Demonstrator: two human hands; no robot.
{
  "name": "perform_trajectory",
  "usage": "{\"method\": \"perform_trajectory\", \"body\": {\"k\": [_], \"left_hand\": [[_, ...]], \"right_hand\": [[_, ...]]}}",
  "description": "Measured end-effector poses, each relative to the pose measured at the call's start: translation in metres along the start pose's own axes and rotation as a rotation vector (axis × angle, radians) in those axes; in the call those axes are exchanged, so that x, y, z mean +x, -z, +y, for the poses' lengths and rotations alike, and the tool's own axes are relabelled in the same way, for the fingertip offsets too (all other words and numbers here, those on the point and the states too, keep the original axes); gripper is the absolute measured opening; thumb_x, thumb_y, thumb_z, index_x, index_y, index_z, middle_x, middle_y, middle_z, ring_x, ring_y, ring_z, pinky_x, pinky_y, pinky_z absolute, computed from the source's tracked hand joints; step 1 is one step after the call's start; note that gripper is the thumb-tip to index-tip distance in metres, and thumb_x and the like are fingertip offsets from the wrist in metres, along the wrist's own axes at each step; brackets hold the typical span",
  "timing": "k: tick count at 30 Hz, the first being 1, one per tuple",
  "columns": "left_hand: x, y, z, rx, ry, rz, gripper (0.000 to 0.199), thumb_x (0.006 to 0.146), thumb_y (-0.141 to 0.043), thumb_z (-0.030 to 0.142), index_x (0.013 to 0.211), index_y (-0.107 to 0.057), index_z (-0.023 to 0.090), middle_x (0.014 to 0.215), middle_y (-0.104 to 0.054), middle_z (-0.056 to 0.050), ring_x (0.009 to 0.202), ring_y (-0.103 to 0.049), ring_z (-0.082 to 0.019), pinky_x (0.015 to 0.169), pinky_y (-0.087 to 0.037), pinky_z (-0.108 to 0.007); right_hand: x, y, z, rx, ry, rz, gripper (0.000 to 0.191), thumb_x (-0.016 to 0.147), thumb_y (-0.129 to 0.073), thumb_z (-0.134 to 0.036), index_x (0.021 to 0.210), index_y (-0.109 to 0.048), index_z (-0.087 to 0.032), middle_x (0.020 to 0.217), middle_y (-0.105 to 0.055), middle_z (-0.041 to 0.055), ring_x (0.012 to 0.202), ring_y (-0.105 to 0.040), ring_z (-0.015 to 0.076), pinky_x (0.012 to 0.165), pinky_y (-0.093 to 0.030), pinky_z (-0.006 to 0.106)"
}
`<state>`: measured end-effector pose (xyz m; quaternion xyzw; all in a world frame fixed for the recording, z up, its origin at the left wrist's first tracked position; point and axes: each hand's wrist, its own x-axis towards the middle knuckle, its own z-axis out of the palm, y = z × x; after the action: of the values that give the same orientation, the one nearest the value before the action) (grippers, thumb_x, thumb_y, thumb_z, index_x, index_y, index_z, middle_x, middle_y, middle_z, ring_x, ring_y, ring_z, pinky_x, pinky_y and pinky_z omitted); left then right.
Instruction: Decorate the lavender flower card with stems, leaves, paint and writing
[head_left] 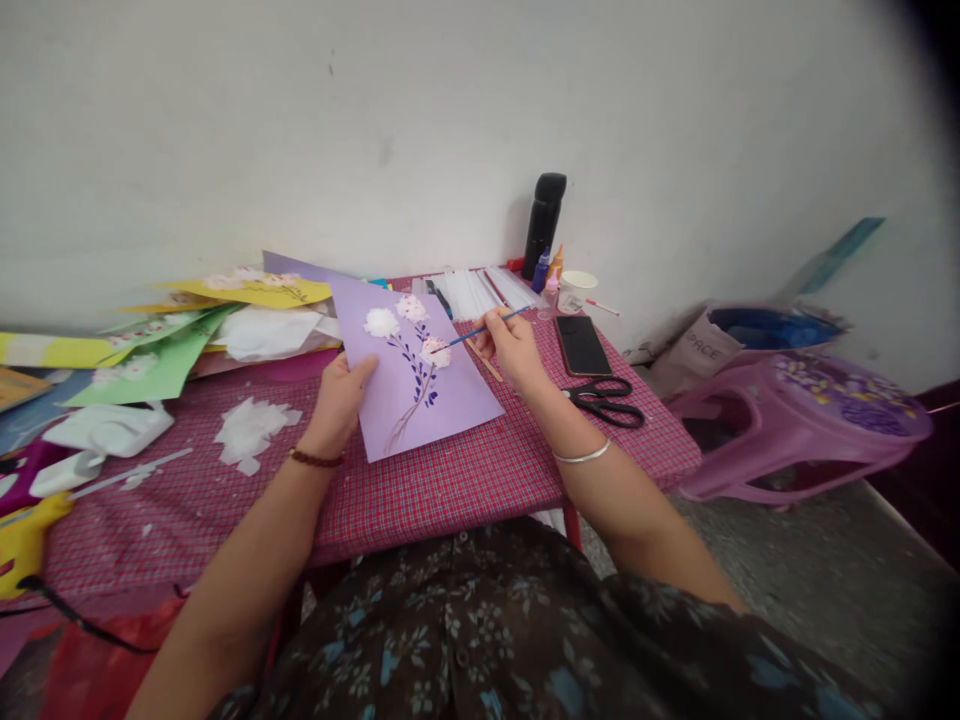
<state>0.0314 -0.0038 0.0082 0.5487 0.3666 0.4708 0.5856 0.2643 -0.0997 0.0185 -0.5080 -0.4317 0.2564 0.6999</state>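
Observation:
A sheet of purple paper (457, 400) is tilted up over the table, bearing purple leaves, brown stems and three puffy white flowers, two of them dotted with pink. My left hand (341, 400) grips its left edge, thumb on the front and the other fingers hidden behind it. My right hand (512, 350) pinches a thin blue brush (491, 324), whose tip is at the lower right flower (435, 351).
On the checked tablecloth (450, 495), black scissors (607, 400), a phone (582, 346), a paper cup (577, 288) and a black bottle (543, 225) stand or lie right. Torn white paper (253, 432), colored cards (169, 355) and a yellow glue gun (28, 540) are left.

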Motion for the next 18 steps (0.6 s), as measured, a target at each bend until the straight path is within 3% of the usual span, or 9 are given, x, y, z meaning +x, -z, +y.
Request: {"method": "perform_trajectory", "body": {"k": [7, 11, 18], "left_hand": [[-0.0002, 0.0004, -0.001, 0.005, -0.017, 0.003, 0.041, 0.07, -0.08, 0.03, 0.107, -0.07, 0.014, 0.104, -0.08, -0.013, 0.09, -0.076, -0.027, 0.083, -0.063, -0.04], [0.0018, 0.0021, -0.0035, 0.007, -0.03, -0.018, 0.046, 0.067, -0.083, 0.035, 0.106, -0.07, 0.015, 0.102, -0.08, -0.012, 0.09, -0.076, -0.028, 0.081, -0.063, -0.04], [0.001, 0.0016, -0.0026, 0.017, -0.035, -0.025, 0.044, 0.069, -0.082, 0.035, 0.107, -0.07, 0.015, 0.101, -0.079, -0.013, 0.093, -0.077, -0.03, 0.084, -0.064, -0.043]], "right_hand": [[-0.0001, 0.0005, -0.0039, -0.02, -0.008, 0.012, 0.038, 0.103, -0.056, -0.046, 0.075, -0.061, -0.021, 0.055, -0.057, -0.0047, 0.046, -0.05, 0.0075, 0.046, -0.04, 0.021], [0.0, 0.0022, -0.0049, -0.019, 0.018, 0.045, 0.041, 0.1, -0.059, -0.054, 0.075, -0.061, -0.021, 0.056, -0.058, -0.0044, 0.046, -0.05, 0.0075, 0.046, -0.04, 0.021], [-0.0004, -0.0022, 0.0006, -0.016, -0.029, -0.027, 0.043, 0.095, -0.062, -0.06, 0.074, -0.061, -0.021, 0.054, -0.058, -0.0049, 0.042, -0.047, 0.0071, 0.042, -0.036, 0.021]]}}
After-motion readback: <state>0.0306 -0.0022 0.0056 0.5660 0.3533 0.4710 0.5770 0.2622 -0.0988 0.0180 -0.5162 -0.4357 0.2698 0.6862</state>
